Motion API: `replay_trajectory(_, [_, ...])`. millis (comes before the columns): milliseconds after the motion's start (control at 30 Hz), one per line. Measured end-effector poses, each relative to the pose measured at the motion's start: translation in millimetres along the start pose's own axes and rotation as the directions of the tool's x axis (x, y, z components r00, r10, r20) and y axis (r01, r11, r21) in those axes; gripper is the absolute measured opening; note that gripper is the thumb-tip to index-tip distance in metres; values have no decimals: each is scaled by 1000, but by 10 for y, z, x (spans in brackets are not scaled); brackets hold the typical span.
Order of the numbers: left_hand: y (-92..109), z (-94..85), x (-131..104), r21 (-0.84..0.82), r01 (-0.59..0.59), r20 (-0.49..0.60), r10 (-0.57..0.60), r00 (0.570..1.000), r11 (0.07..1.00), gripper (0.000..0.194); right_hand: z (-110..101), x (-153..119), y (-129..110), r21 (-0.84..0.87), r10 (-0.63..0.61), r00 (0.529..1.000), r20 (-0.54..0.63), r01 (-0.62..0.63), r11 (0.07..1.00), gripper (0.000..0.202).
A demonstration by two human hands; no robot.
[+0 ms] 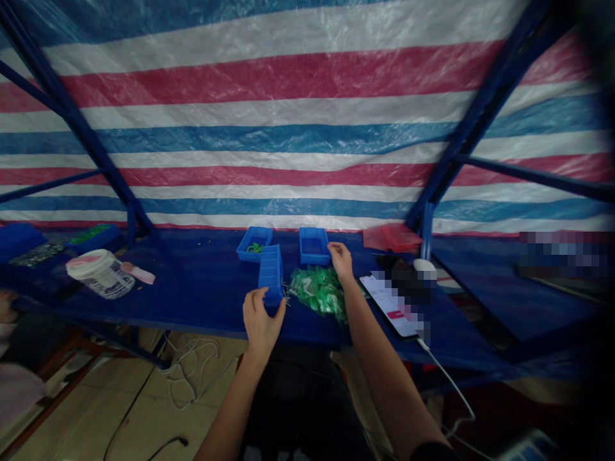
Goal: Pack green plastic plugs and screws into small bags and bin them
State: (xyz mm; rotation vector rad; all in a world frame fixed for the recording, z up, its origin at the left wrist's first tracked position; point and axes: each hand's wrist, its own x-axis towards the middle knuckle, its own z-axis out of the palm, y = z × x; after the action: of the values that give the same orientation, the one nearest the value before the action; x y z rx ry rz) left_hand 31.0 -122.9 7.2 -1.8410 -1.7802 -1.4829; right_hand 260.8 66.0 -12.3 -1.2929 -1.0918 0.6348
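My left hand [259,319] grips the near end of a blue plastic bin [270,267], thumb on one side and fingers on the other. That bin is tipped over, its ribbed side facing me. Small metal screws or pins [286,294] lie at its right edge. My right hand [340,259] pinches the right rim of a second blue bin [314,243], whose visible inside holds nothing. A third blue bin [254,244], with small green pieces in it, stands behind the tipped one. Between my hands lies a pile of small clear bags with green contents [318,291].
On the right are a phone [388,304] with a white cable, red plastic bags [391,238] and a white mouse-like object [425,269]. A white bucket [102,274] and more blue bins [93,238] stand left. Another person's sleeve [16,390] shows far left. Blue frame posts [427,224] rise from the table.
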Motion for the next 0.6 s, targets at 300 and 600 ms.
replay_trajectory(300, [23, 103, 17, -130, 307, 252, -268, 930, 943, 92, 1, -21, -33, -4, 0, 1000, -4, 0, 1000, 43])
replay_trajectory(600, [233, 163, 1, -112, 88, 253, -58, 966, 990, 74, -22, -57, -105, -53, 1, 1000, -10, -1, 999, 46])
